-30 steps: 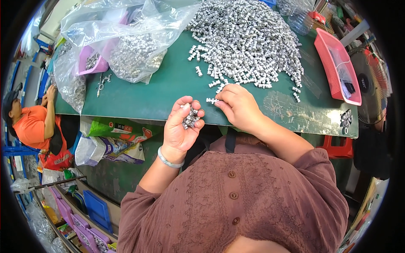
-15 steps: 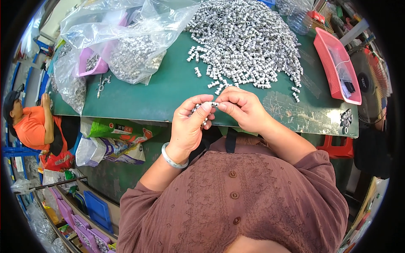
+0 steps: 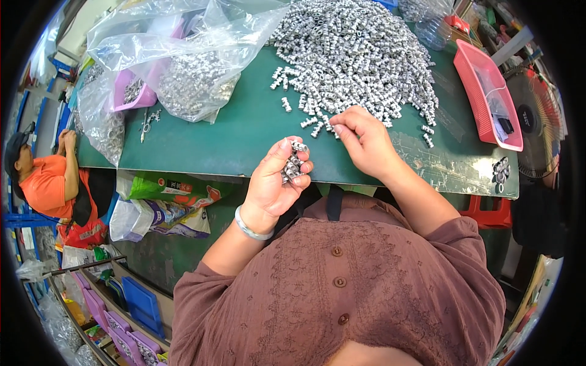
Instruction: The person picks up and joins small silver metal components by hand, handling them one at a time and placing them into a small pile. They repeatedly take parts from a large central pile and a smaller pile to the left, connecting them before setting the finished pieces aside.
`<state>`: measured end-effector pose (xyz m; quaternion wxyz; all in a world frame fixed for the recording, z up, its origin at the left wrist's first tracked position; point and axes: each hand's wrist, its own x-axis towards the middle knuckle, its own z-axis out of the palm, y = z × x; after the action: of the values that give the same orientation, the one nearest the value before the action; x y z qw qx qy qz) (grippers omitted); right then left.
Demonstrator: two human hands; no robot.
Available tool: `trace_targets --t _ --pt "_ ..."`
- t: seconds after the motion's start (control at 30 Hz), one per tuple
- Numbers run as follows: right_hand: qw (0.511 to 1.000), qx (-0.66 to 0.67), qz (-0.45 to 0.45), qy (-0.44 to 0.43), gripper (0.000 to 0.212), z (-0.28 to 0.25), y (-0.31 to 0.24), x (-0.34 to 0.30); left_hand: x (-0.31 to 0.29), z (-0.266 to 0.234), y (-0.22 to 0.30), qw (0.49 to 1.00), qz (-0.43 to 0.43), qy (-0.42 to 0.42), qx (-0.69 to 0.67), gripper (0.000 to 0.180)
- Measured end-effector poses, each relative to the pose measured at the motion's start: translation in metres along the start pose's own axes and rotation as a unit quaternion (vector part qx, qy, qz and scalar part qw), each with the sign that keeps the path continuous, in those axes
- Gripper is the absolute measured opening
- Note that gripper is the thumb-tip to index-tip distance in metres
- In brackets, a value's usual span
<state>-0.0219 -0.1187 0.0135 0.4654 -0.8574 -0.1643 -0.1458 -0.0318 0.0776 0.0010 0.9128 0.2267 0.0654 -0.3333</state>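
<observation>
Looking down at a big green table here, carrying one hefty pile of small silvery metal parts, so using that pile as the landmark. Spotting a large clear plastic bag left of the pile, bulging with more small metal bits. Also noticing a long pink basket sitting right of the pile, well apart from it. Going smaller, finding a purple container well left of the pile, partly covered in plastic.

Now getting to the hands. Hovering the right hand at the pile's near edge, pointing thumb and forefinger, pretty much together, at some loose parts. Honestly not managing to tell whether gripping one of those or just touching. Holding the left hand on the near side of the pile, well apart from it, wearing a pale bracelet and clutching a handful of metal parts in curled fingers. Lastly, seeing a single part lying alone just beside the pile's left edge.
</observation>
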Motion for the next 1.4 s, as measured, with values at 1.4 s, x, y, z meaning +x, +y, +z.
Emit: trace_targets --t 1.4 --pt "0.987 -0.001 -0.162 0.003 0.026 0.0 -0.022 -0.01 0.0 0.017 -0.016 0.984 0.046 0.046 0.168 0.013"
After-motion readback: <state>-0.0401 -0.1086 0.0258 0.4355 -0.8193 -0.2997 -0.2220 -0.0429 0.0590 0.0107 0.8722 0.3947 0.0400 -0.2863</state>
